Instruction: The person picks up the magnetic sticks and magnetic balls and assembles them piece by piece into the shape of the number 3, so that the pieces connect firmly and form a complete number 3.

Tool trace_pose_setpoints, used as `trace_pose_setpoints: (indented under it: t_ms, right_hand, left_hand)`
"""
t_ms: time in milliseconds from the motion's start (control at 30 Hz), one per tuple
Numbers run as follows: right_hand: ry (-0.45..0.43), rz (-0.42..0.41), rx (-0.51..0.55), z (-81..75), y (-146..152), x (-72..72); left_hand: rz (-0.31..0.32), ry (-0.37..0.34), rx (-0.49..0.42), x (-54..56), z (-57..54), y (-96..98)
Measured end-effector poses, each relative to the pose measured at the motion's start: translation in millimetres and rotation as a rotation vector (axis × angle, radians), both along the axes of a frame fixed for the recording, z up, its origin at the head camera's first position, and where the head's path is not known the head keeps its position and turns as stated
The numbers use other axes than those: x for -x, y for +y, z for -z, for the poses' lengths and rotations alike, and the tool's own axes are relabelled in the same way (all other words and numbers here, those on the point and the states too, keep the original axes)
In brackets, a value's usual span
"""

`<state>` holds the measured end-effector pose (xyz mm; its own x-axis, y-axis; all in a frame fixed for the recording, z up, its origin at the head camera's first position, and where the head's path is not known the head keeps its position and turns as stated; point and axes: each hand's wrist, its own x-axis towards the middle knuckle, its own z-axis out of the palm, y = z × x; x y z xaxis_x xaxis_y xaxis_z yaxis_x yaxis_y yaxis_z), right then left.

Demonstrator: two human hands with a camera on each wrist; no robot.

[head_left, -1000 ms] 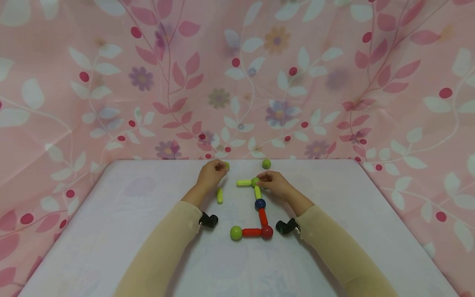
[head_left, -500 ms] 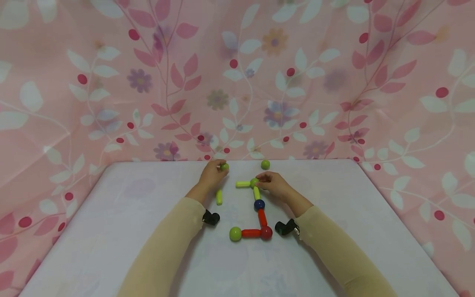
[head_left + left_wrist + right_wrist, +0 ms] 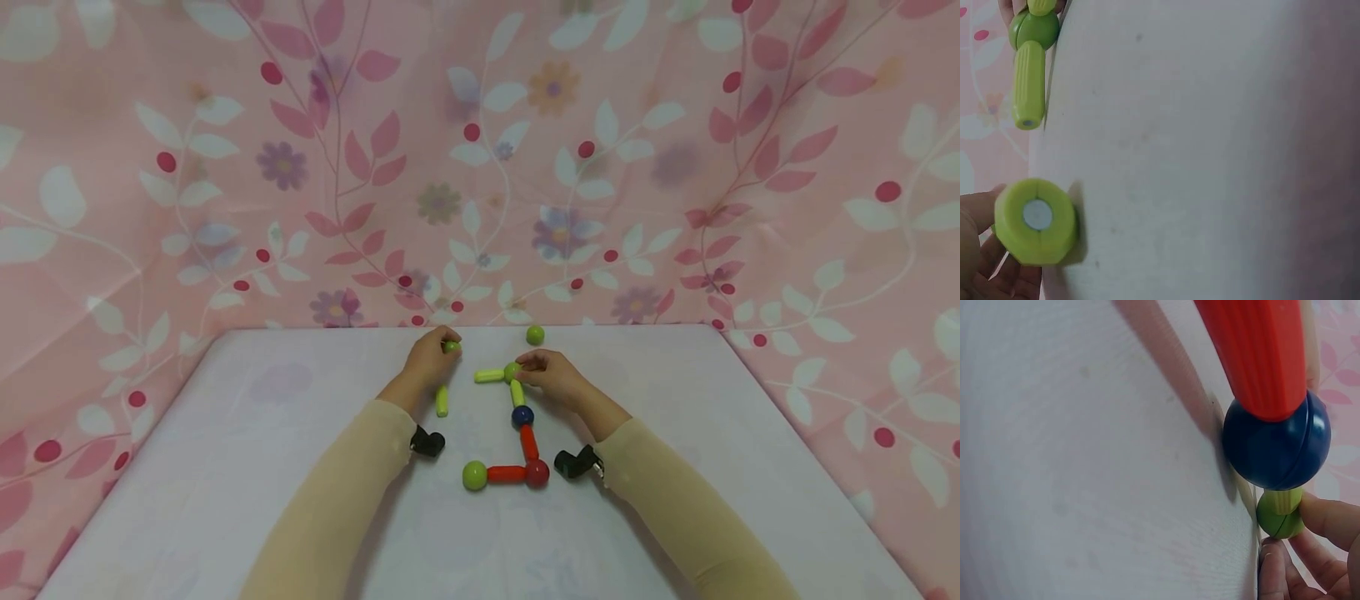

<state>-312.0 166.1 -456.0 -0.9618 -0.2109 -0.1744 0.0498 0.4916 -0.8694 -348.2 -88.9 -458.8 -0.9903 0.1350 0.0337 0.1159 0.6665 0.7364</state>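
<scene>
My left hand (image 3: 431, 360) pinches a green ball (image 3: 452, 347) near the table's far edge. A loose yellow-green rod (image 3: 442, 402) lies below that hand; its round magnet-like end (image 3: 1037, 215) faces the left wrist camera. My right hand (image 3: 553, 375) grips another green ball (image 3: 512, 372), part of a chain on the table. From this ball one yellow-green rod (image 3: 489, 377) points left, and another (image 3: 517, 393) leads to a blue ball (image 3: 522, 416). A red rod (image 3: 529, 443), a red ball (image 3: 537, 473), a second red rod (image 3: 507, 474) and a green ball (image 3: 475, 476) follow.
One separate green ball (image 3: 535, 335) sits at the far edge of the white-covered table (image 3: 300, 475). Behind the table hangs a pink floral cloth (image 3: 480, 167). Small black cameras (image 3: 428, 442) are strapped to both wrists.
My left hand has lifted slightly off the far edge and come a little nearer with its green ball. The right hand keeps its hold, and the chain stays in place.
</scene>
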Motion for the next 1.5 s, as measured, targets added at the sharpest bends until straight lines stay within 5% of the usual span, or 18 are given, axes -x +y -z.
trace_pose_setpoints:
  t_ms: [800, 1500]
  right_hand:
    - [-0.002, -0.003, 0.002, -1.7, 0, -2.1]
    - [-0.032, 0.025, -0.122, -5.5, -12, 3.0]
  left_hand:
    - [0.108, -0.106, 0.014, -20.8, -6.1, -10.4]
    - [0.178, -0.060, 0.019, -28.7, -7.0, -10.1]
